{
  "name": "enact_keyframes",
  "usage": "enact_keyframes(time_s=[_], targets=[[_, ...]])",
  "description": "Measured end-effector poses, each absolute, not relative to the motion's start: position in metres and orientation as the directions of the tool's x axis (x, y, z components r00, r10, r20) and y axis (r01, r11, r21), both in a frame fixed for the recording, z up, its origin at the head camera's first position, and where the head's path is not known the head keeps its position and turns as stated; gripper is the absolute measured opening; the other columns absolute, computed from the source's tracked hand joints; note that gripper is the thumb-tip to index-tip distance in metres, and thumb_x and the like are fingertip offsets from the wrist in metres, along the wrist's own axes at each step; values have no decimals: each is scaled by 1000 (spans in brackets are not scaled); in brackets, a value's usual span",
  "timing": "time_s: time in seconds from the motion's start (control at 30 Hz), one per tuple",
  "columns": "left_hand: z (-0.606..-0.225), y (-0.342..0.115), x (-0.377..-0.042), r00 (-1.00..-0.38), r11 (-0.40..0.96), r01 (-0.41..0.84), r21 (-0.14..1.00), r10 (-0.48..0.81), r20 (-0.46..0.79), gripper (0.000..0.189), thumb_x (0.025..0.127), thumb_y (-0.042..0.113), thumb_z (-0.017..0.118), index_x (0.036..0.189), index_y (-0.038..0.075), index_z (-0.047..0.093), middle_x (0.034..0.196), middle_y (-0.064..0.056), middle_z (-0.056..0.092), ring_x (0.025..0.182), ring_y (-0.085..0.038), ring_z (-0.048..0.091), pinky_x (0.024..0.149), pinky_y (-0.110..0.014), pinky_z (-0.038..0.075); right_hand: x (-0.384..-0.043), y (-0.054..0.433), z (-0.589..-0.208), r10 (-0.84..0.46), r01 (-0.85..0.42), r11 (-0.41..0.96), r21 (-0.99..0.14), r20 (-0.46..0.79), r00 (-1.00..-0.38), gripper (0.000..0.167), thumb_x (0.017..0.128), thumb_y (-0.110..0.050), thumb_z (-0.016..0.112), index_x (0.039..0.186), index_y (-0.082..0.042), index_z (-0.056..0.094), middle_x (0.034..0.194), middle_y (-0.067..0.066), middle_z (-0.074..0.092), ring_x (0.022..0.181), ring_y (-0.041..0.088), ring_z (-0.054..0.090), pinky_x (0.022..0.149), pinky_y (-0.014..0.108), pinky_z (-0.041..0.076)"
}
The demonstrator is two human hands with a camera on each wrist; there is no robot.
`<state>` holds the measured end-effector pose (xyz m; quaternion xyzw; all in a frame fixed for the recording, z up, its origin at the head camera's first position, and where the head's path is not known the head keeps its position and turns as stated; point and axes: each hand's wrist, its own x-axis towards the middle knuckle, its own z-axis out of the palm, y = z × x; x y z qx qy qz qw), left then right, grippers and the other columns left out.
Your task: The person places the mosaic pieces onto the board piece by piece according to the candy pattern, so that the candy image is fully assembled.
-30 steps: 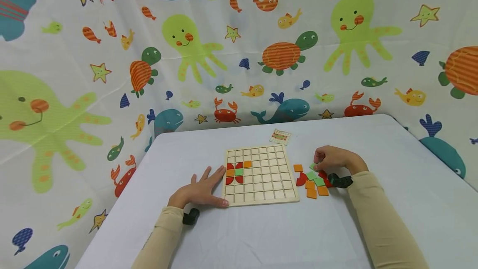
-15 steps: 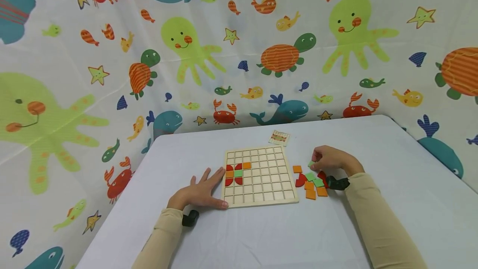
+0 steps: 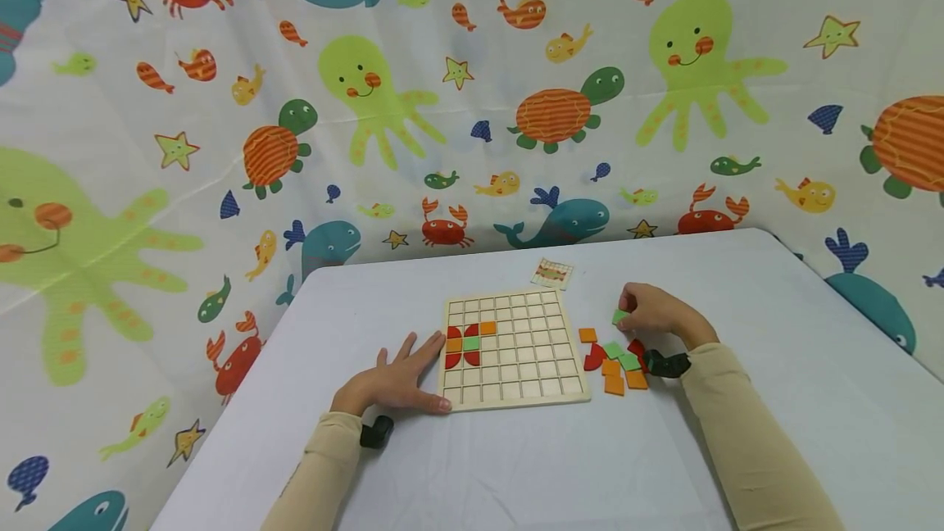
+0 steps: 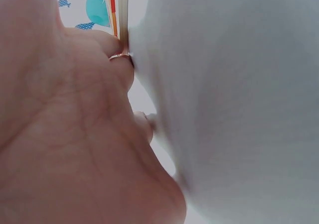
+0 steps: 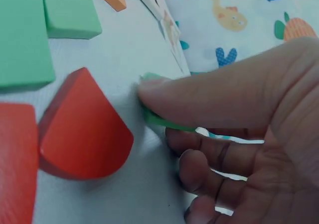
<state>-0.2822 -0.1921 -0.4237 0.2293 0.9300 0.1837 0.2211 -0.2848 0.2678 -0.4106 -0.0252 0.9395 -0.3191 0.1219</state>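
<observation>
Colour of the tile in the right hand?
Green; the tile shows best in the right wrist view.

On my feed I see red tiles (image 3: pixel 594 356), orange tiles (image 3: pixel 614 384) and green tiles (image 3: pixel 629 361), a pale board (image 3: pixel 531 367) lined in a square grid, a white table (image 3: pixel 553 465), beige sleeves (image 3: pixel 752 433), black wrist cameras (image 3: pixel 666 364), and a white curtain (image 3: pixel 472 39) printed with lime octopuses (image 3: pixel 354 56), orange-shelled turtles (image 3: pixel 553 113), red crabs (image 3: pixel 444 231) and teal whales (image 3: pixel 575 220).

Your grid board (image 3: pixel 527 363) looks like pale, matt wood. You see smooth paint on the green tiles (image 5: pixel 72 10) and a soft sheen on the red tile (image 5: pixel 89 129). The card (image 3: pixel 553 273) resembles paper; the backdrop (image 3: pixel 472 125) is printed cloth, your sleeves (image 3: pixel 745 433) matt fabric.
</observation>
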Motion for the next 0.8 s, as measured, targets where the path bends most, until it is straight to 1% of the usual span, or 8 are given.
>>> enact_keyframes(time_s=[0.2, 0.33, 0.47, 0.57, 0.63, 0.8], targets=[[-422, -192, -281, -798, 828, 345, 442, 507, -327, 123, 81, 63, 85, 173, 14, 19, 179, -10, 13, 162, -44, -5, 119, -77, -9, -286, 269, -413, -105, 38, 770, -637, -186, -977, 26, 94, -4, 79, 109, 2, 59, 99, 16, 60, 95, 34, 56, 84, 42, 53], [-423, -192, -281, -803, 838, 340, 427, 494, -332, 121, 82, 59, 85, 173, 16, 19, 180, -8, 13, 163, -43, -4, 120, -77, -6, -287, 269, -414, -135, 8, 773, -634, -177, -975, 19, 94, -3, 75, 112, 1, 67, 100, 16, 62, 95, 34, 56, 84, 43, 54], [-423, -192, -281, -803, 833, 339, 438, 498, -326, 122, 81, 60, 86, 173, 16, 19, 179, -9, 13, 163, -43, -3, 120, -77, -7, -287, 268, -413, -144, 1, 778, -629, -179, -973, 15, 94, -3, 72, 109, -1, 72, 99, 16, 62, 96, 34, 55, 84, 44, 53], [-425, -193, -282, -797, 819, 343, 459, 513, -319, 125, 79, 67, 84, 173, 14, 19, 179, -10, 13, 162, -45, -5, 119, -77, -10, -287, 268, -412, -133, 2, 779, -627, -167, -977, 14, 94, -2, 71, 108, 1, 71, 99, 16, 63, 95, 34, 56, 85, 44, 53], [-427, -194, -282, -796, 816, 346, 463, 517, -315, 127, 78, 70, 83, 173, 14, 19, 179, -10, 12, 162, -44, -5, 120, -76, -10, -287, 267, -412, -123, -1, 779, -627, -151, -981, 14, 95, -2, 70, 109, 3, 69, 99, 16, 64, 95, 35, 57, 87, 45, 54], [-425, -193, -282, -800, 826, 340, 449, 505, -323, 124, 80, 63, 85, 173, 16, 19, 180, -9, 12, 163, -43, -5, 120, -77, -8, -287, 268, -413, -106, -16, 769, -639, -103, -989, 16, 99, -5, 70, 112, 4, 66, 100, 16, 65, 93, 33, 58, 85, 43, 54]])
